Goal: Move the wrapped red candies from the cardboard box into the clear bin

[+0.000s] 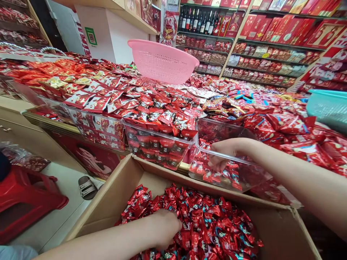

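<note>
A cardboard box (pixel 279 224) in front of me holds a heap of red wrapped candies (pixel 200 220). Down among them is my left hand (pixel 164 227), back upward and fingers curled under; the candies hide its fingertips. My right hand (pixel 223 153) reaches over the rim into a clear plastic bin (pixel 252 177). Its fingers are bent downward and held together, touching the red candies (pixel 214 175) inside the bin. Whatever either hand grips is out of sight.
Left of that bin stands another clear bin (pixel 159 144), filled with black-and-red packets. A pink basket (pixel 165 63) rests on the candy display, and a teal basket (pixel 328 108) sits at right. On the floor are a red stool (pixel 27 198) and a sandal (pixel 87 187).
</note>
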Tool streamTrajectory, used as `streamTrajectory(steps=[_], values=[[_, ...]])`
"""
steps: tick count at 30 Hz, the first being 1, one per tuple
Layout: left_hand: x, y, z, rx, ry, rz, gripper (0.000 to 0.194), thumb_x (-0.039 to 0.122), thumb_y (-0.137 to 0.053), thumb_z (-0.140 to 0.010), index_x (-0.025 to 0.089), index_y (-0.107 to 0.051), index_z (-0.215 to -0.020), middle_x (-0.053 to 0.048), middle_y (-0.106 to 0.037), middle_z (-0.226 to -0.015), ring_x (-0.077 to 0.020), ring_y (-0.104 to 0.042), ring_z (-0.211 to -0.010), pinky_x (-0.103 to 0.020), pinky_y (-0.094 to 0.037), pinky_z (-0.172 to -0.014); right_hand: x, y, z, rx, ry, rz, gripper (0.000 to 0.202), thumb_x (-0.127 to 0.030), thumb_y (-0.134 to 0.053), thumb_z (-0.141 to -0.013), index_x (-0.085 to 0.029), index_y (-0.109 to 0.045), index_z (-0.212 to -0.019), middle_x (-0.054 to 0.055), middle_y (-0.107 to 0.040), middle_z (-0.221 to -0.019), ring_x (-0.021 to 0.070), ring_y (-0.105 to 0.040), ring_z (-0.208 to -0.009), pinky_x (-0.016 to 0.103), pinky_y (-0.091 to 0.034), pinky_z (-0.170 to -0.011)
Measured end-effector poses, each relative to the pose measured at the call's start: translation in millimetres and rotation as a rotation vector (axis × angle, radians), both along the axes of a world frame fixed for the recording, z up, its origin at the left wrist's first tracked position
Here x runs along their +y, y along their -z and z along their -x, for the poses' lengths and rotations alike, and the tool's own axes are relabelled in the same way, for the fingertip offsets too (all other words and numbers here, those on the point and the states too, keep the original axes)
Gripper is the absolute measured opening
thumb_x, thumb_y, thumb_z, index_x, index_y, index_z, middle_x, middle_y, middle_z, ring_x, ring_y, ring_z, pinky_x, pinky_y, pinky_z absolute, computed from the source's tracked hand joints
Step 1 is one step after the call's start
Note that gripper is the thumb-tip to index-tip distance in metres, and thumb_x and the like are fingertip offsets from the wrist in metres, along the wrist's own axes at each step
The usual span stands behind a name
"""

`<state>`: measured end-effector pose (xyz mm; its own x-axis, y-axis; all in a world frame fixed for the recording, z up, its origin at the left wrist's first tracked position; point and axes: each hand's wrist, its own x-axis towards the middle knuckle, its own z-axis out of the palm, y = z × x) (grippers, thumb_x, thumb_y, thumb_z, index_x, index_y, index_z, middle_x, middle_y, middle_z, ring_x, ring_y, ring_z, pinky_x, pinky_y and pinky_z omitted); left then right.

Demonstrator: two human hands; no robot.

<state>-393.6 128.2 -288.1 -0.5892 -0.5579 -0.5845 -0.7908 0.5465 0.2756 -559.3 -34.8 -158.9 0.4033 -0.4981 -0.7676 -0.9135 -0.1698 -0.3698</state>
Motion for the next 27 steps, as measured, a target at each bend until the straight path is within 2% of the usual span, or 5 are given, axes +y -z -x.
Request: streamTrajectory(steps=[5, 9, 16, 23, 27], values=[[0.6, 2.2, -3.4, 0.075, -0.072, 0.04, 0.033, 0.026, -0.06, -0.07, 0.018, -0.062, -0.102, -0.012, -0.065, -0.098, -0.0297, -0.062, -0.087, -0.038, -0.051, -0.071, 3.8, -1.6, -1.3, -0.07, -0.028, -0.106, 0.035, -0.037, -0.066, -0.064, -0.007, -0.066, -0.08, 0.005, -0.067, -0.066, 0.0125, -0.061, -0.065, 0.019, -0.046, -0.061], [0.5, 0.5, -4.4, 0.064, -0.069, 0.045, 0.033, 0.026, -0.061, -0.069, 0.017, -0.063, -0.1, -0.013, -0.066, -0.095, -0.0302, -0.063, -0.085, -0.038, -0.052, -0.07, 4.3, -3.2, -3.1, 0.005, -0.075, -0.109, 0.037, -0.043, -0.069, -0.06, -0.01, -0.067, -0.078, 0.003, -0.066, -0.063, 0.0139, -0.061, -0.064, 0.02, -0.045, -0.058], [0.2, 4.1, -4.9, 0.068, -0.055, 0.058, 0.031, 0.027, -0.061, -0.068, 0.016, -0.064, -0.097, -0.013, -0.068, -0.09, -0.0304, -0.064, -0.081, -0.038, -0.052, -0.067, -2.3, -4.0, -1.8, 0.004, -0.088, 0.192, 0.021, -0.026, -0.057, -0.073, -0.01, -0.067, -0.079, 0.006, -0.068, -0.071, 0.0146, -0.061, -0.066, 0.02, -0.045, -0.056], [-0.1, 6.6, -4.6, 0.075, -0.038, 0.059, 0.031, 0.026, -0.059, -0.069, 0.013, -0.064, -0.097, -0.016, -0.067, -0.087, -0.0321, -0.064, -0.08, -0.04, -0.052, -0.066, -4.0, 0.3, -2.9, -0.098, -0.129, 0.03, 0.033, -0.024, -0.056, -0.067, -0.01, -0.066, -0.095, 0.007, -0.068, -0.084, 0.0158, -0.061, -0.071, 0.021, -0.046, -0.056], [0.6, 10.0, -4.8, 0.062, -0.049, 0.058, 0.031, 0.026, -0.059, -0.069, 0.014, -0.064, -0.097, -0.016, -0.068, -0.086, -0.0326, -0.064, -0.079, -0.041, -0.052, -0.065, -5.7, 3.1, -4.7, -0.132, -0.135, 0.129, 0.031, -0.017, -0.051, -0.068, -0.011, -0.067, -0.094, 0.006, -0.068, -0.083, 0.0147, -0.06, -0.068, 0.021, -0.044, -0.056]])
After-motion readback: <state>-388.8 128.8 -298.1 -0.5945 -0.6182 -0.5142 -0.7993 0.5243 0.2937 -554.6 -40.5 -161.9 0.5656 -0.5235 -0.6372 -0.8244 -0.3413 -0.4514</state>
